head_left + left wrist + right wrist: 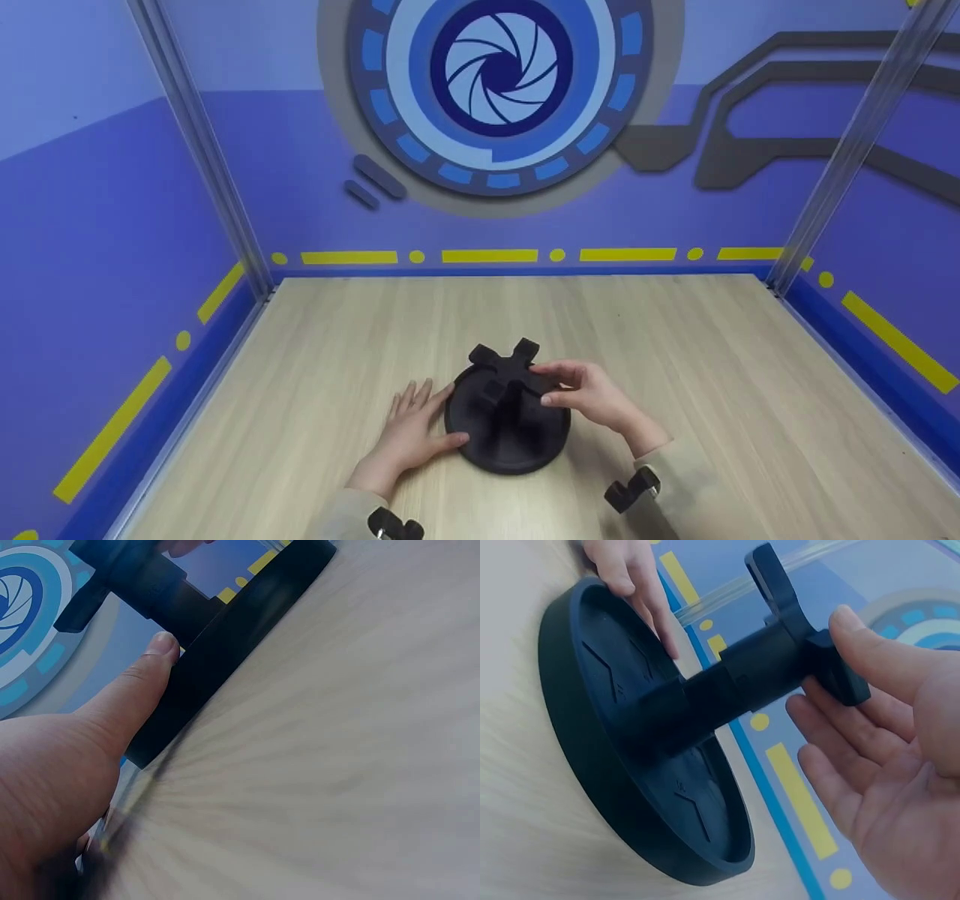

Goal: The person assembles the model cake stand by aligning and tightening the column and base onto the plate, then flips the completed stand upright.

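A black stand (517,459) with a round, rimmed base rests upright on the table. From its middle rises a thick post (720,682), topped by a cross-shaped head (511,367) with several upturned arms. My left hand (411,429) lies at the base's left side, fingers spread and fairly straight. Its thumb (139,686) rests over the rim, and its index fingertip is at the rim farther back. At the head's right side, my right hand (592,395) pinches one arm, thumb on one side and fingers on the other. Each wrist wears a dark camera mount.
A pale wood-grain table (337,330) spreads out around the stand. Blue-purple printed panels (90,247) with yellow dashes enclose it at the back and both sides. Metal posts (214,157) stand at the rear corners.
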The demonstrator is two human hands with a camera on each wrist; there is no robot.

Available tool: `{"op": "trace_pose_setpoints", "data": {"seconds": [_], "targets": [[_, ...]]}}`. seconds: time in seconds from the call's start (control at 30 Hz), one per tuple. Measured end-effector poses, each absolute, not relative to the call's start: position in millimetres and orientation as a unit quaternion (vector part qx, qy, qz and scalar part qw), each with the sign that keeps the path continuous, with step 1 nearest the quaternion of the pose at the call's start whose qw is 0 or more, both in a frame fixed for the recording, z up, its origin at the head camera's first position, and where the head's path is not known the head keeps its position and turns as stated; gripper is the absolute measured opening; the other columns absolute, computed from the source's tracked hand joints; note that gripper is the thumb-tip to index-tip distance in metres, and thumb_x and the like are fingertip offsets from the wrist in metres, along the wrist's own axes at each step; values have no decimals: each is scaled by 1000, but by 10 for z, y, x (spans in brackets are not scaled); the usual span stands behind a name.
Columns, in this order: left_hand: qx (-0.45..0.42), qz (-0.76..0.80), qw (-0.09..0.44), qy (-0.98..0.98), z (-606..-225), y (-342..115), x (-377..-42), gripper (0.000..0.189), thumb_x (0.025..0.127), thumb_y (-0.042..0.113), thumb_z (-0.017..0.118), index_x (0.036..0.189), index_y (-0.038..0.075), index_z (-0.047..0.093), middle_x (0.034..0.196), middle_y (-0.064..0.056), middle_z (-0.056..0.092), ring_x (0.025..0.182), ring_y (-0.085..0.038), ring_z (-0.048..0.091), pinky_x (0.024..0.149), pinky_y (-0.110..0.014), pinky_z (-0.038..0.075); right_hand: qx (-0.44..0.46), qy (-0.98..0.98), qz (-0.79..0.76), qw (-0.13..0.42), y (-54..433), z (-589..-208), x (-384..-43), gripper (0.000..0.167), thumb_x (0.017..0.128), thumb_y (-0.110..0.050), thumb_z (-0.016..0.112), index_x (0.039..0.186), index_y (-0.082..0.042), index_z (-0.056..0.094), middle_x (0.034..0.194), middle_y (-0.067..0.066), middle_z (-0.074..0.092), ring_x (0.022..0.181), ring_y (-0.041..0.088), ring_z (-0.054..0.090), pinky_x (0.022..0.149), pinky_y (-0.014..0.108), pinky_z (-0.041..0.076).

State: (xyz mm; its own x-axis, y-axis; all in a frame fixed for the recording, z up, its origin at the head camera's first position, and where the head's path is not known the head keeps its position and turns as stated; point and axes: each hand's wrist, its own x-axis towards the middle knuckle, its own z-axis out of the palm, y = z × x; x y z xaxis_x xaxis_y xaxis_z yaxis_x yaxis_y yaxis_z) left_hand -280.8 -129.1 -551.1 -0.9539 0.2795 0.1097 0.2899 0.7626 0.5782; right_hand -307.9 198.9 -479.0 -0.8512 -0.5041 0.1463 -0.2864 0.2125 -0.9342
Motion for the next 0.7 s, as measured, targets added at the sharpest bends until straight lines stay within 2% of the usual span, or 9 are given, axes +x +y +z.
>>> {"op": "trace_pose_setpoints", "data": {"seconds": [0.17, 0.27, 0.37, 0.43, 0.57, 0.7], "targets": [[-152, -309, 8, -939, -5506, -1291, -2807, 95, 83, 67, 72, 158, 19, 42, 167, -27, 28, 157, -52, 14, 129, -67, 7, -257, 775, -572, 76, 1941, -4781, -3025, 48, 90, -5, 78, 132, 10, 62, 137, 32, 61, 111, -6, 62, 90, 15, 58], [-153, -311, 8, -938, -5508, -1293, -2807, 94, 83, 67, 73, 158, 19, 42, 166, -28, 28, 157, -52, 14, 129, -67, 6, -253, 785, -562, 59, 1910, -4779, -2992, 45, 89, -4, 78, 130, 10, 64, 135, 31, 63, 113, -6, 60, 97, 23, 59], [-152, -312, 8, -938, -5511, -1294, -2808, 94, 83, 67, 73, 158, 19, 42, 166, -28, 28, 157, -53, 14, 129, -68, 6, -241, 796, -553, 48, 1878, -4775, -2962, 44, 88, -5, 79, 129, 8, 66, 134, 28, 65, 114, 1, 62, 102, 35, 59], [-152, -312, 8, -938, -5512, -1294, -2809, 94, 83, 67, 73, 158, 19, 42, 166, -28, 28, 157, -53, 14, 129, -68, 6, -233, 802, -549, 42, 1856, -4768, -2941, 44, 88, -6, 80, 128, 7, 67, 133, 28, 66, 114, 9, 65, 103, 42, 59], [-151, -312, 7, -938, -5510, -1292, -2808, 94, 83, 66, 73, 158, 19, 42, 166, -28, 28, 157, -53, 14, 129, -68, 6, -225, 807, -545, 29, 1820, -4751, -2898, 46, 87, -9, 82, 127, 7, 67, 132, 27, 67, 115, 26, 68, 99, 37, 60], [-151, -314, 6, -937, -5506, -1291, -2804, 94, 83, 67, 73, 158, 20, 42, 167, -27, 28, 157, -52, 14, 129, -67, 6, -214, 815, -538, 11, 1780, -4747, -2852, 48, 85, -11, 84, 126, 6, 68, 129, 26, 69, 113, 30, 69, 94, 25, 59]]}}
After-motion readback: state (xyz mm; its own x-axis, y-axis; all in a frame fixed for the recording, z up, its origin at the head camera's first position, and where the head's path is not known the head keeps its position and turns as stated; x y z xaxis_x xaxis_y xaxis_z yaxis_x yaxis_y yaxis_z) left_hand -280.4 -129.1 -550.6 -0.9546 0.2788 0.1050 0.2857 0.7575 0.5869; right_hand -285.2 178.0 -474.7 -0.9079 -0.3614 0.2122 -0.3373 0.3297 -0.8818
